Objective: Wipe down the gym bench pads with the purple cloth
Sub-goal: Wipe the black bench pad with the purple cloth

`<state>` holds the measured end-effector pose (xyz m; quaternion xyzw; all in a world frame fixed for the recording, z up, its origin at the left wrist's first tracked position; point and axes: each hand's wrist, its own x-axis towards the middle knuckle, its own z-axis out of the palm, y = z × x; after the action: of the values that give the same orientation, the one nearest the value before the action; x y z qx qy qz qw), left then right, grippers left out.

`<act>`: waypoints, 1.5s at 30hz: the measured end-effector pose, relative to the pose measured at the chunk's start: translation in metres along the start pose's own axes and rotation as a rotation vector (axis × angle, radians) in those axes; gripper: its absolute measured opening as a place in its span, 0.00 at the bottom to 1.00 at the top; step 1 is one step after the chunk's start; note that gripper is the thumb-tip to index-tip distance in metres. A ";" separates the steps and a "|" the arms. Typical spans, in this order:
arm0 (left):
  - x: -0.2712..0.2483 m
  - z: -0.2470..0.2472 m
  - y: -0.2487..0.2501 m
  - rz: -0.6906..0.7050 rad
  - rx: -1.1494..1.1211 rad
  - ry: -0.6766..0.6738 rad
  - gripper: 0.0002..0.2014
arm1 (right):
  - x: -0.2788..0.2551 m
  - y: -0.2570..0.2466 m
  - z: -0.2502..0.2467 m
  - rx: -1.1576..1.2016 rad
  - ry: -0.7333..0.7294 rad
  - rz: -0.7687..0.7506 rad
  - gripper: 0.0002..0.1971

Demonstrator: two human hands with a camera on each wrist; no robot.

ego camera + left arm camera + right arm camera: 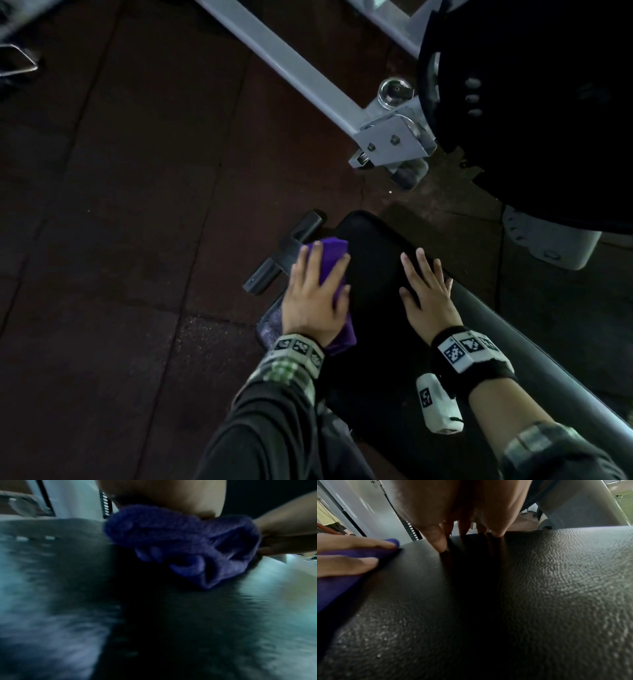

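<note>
So the left hand point(313, 301) has its fingers spread flat over the purple cloth point(330, 255), pressing it onto the left edge of the black bench pad point(373, 274) to scrub, while the right hand point(428, 294), empty and flat, probably just braces.

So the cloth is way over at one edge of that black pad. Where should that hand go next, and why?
Probably sweep the left hand with the purple cloth sideways across the pad toward the right hand. The cloth sits at the pad's left edge, and the right hand lies flat on the pad, seemingly steadying it, with bare pad between them.
</note>
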<state>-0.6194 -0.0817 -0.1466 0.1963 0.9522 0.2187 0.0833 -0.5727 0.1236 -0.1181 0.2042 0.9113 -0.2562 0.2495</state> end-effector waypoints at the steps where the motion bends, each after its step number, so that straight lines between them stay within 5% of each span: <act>1: -0.005 -0.004 -0.012 -0.101 -0.043 0.052 0.26 | -0.001 0.000 0.000 0.003 -0.007 -0.003 0.31; 3: -0.027 -0.007 -0.028 -0.265 -0.131 0.152 0.25 | 0.000 0.000 0.000 0.001 -0.003 -0.007 0.30; 5: -0.058 -0.004 -0.028 -0.286 -0.114 0.182 0.25 | 0.000 0.000 0.002 -0.008 0.013 -0.011 0.30; 9: -0.093 0.014 0.012 -0.098 -0.035 0.072 0.25 | 0.001 0.000 0.005 -0.020 0.033 0.000 0.31; 12: -0.064 0.022 0.029 0.110 0.001 -0.006 0.27 | 0.003 -0.001 0.005 -0.018 0.037 0.007 0.31; 15: -0.020 0.013 0.024 0.149 0.004 -0.066 0.31 | 0.001 -0.001 0.003 -0.009 0.030 0.008 0.31; 19: 0.004 -0.003 -0.014 -0.128 -0.055 0.030 0.30 | 0.001 0.000 0.002 -0.005 0.016 0.002 0.31; 23: -0.047 -0.002 -0.029 -0.356 -0.138 0.173 0.27 | 0.000 -0.001 0.004 -0.011 0.019 -0.001 0.30; 28: -0.105 0.019 0.018 -0.095 -0.012 0.015 0.24 | 0.001 -0.003 0.004 -0.035 0.024 0.016 0.31; 33: -0.034 0.017 0.028 0.134 0.004 -0.062 0.26 | 0.003 -0.003 0.004 -0.041 0.021 0.019 0.31; 36: 0.003 0.004 0.006 -0.020 -0.026 -0.031 0.27 | 0.002 -0.003 0.003 -0.041 0.023 0.009 0.31; 40: -0.016 -0.008 -0.023 -0.520 -0.248 0.080 0.32 | 0.000 -0.002 0.004 -0.034 0.039 0.002 0.31; 45: -0.101 0.005 -0.008 -0.402 -0.218 0.170 0.28 | 0.000 -0.003 0.006 -0.017 0.045 0.006 0.31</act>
<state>-0.5291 -0.1274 -0.1476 -0.0265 0.9465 0.3148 0.0652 -0.5722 0.1179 -0.1210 0.2103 0.9182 -0.2431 0.2316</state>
